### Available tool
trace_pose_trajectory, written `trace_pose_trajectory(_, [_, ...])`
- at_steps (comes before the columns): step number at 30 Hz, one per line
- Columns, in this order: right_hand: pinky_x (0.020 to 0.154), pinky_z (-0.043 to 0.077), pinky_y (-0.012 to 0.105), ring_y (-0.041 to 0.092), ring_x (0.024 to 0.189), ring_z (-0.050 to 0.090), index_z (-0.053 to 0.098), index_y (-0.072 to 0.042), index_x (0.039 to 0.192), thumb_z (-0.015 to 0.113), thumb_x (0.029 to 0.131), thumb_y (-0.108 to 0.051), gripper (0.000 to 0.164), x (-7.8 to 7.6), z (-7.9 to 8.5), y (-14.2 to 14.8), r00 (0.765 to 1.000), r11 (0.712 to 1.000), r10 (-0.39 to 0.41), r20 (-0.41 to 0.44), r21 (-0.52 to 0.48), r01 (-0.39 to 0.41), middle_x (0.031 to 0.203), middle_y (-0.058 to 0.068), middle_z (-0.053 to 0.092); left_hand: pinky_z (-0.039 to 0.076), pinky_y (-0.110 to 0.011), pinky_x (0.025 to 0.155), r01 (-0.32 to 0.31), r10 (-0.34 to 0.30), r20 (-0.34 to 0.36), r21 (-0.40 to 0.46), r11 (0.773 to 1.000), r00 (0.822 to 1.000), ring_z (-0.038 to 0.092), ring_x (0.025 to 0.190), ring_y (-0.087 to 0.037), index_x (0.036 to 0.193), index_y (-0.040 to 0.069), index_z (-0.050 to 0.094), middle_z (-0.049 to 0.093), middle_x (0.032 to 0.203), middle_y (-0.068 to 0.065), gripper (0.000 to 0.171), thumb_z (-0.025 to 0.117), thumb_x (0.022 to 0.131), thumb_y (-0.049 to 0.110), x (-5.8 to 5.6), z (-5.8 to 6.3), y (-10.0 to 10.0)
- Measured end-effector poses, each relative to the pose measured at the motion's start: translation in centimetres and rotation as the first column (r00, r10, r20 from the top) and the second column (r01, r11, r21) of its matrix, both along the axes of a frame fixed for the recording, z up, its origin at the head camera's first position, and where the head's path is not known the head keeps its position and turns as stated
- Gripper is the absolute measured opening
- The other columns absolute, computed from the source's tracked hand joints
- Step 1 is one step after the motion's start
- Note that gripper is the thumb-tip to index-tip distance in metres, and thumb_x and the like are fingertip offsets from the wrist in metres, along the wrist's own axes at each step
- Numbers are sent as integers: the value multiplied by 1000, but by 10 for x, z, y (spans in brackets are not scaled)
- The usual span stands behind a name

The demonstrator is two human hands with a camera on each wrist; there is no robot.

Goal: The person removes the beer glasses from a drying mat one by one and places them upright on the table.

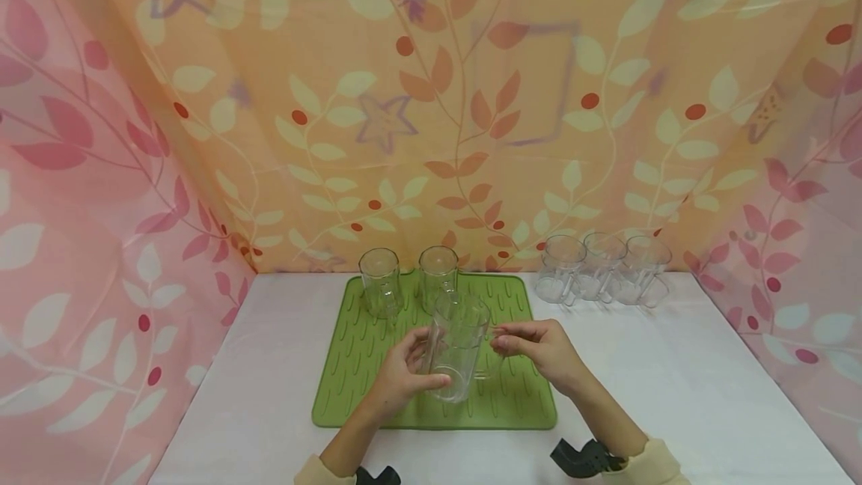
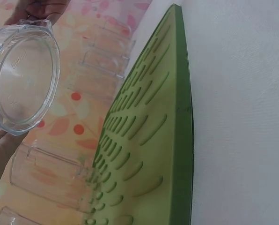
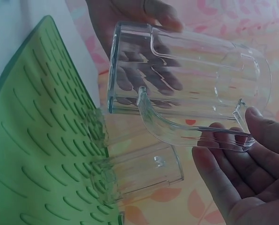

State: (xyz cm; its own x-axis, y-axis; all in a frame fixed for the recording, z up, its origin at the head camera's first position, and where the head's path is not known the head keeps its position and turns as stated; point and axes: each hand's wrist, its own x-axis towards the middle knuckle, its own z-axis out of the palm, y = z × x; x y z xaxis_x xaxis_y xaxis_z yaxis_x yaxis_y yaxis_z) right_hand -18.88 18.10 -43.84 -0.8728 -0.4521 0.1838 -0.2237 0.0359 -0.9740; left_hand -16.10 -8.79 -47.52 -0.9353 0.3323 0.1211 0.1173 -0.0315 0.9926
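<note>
A clear glass mug (image 1: 458,354) is held tilted above the green ridged mat (image 1: 350,395), its base facing the person. The left hand (image 1: 402,371) grips the mug's body from the left, thumb across its near side. On the right, the right hand (image 1: 544,354) pinches the mug's handle (image 3: 186,135) between thumb and fingers, as the right wrist view shows. The left wrist view shows the round mug base (image 2: 27,79) from below, apart from the mat. Behind it, two more glass mugs, one left (image 1: 380,284) and one right (image 1: 438,275), stand on the mat's back part.
Three clear glass mugs stand close together at the back right of the white table (image 1: 626,373), among them a left one (image 1: 560,272) and a right one (image 1: 643,272). Patterned cloth (image 1: 458,171) hangs behind the table and along both sides.
</note>
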Motion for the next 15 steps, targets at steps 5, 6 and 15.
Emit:
trace_pose_trajectory(5, [76,60,22,4,85,72,59,24,112,62,93,-6,36,3,1,-1,1000,1000,-6,-4,-22,6,91,-13,75,43,-21,108,7,-7,-9,-18,1000,1000,46,136,-33,137,2,45,47,147,-17,70,81,77,9,0,0,0])
trace_pose_trajectory(6, [76,60,22,4,85,72,59,24,111,62,93,-6,36,3,1,-1,1000,1000,-7,-5,-24,7,91,-13,75,43,-22,109,6,-6,-10,-28,1000,1000,45,137,-32,138,4,45,47,147,-15,71,81,77,9,0,0,0])
trace_pose_trajectory(15, [76,60,22,8,88,73,62,21,112,62,93,-6,32,7,2,0,998,999,-52,-42,-1,52,96,-4,76,45,-33,109,9,-17,-65,-127,992,998,47,136,-31,143,10,43,51,145,-12,74,80,79,15,-3,1,0])
